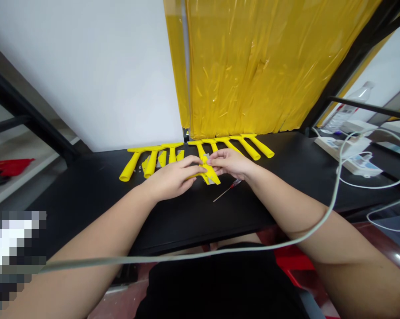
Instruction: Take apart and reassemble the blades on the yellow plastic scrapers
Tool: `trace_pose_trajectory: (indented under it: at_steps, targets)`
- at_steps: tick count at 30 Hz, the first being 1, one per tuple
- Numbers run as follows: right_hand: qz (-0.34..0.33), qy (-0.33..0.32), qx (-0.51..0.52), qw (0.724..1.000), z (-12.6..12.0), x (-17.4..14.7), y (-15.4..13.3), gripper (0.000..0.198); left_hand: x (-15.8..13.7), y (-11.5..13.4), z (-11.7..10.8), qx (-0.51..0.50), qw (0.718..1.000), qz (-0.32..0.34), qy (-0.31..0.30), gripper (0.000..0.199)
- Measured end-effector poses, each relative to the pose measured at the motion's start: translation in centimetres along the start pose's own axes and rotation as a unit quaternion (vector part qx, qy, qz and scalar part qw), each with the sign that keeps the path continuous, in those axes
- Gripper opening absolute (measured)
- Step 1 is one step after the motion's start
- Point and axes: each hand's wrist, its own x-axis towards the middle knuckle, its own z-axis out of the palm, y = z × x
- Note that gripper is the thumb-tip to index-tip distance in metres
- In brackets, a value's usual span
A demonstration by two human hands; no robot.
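My left hand [173, 178] is closed around the handle of a yellow plastic scraper [213, 176], whose flared head has a grey metal plate against it. My right hand [231, 163] pinches at the far end of that head; whether a small part sits between its fingertips is hidden. Below my right hand a screwdriver [223, 194] lies on the black table [186, 221], its thin shaft pointing toward the near left. Behind both hands stretches a row of yellow T-shaped handles [130, 166]. Among those on the left are yellow head pieces [161, 158] and tiny bits.
A pale cable [219, 251] hangs across the front, over my forearms. White power strips [349, 155] with cords and a plastic bottle [349, 108] stand on the right. A white panel [103, 66] and yellow plastic sheeting [253, 66] close off the back.
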Motion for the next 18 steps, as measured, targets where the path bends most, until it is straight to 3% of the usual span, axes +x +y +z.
trace_pose_trajectory:
  at_steps: [11,18]
  targets:
    - [0.005,-0.023,-0.006,1.000,-0.16,0.09,0.01,0.020,0.14,-0.29,0.40,-0.022,0.997,0.064,0.027,0.041]
    - [0.022,-0.030,0.006,0.999,-0.09,-0.14,-0.23,0.021,0.05,-0.23,0.08,-0.035,0.998,0.047,0.025,0.036]
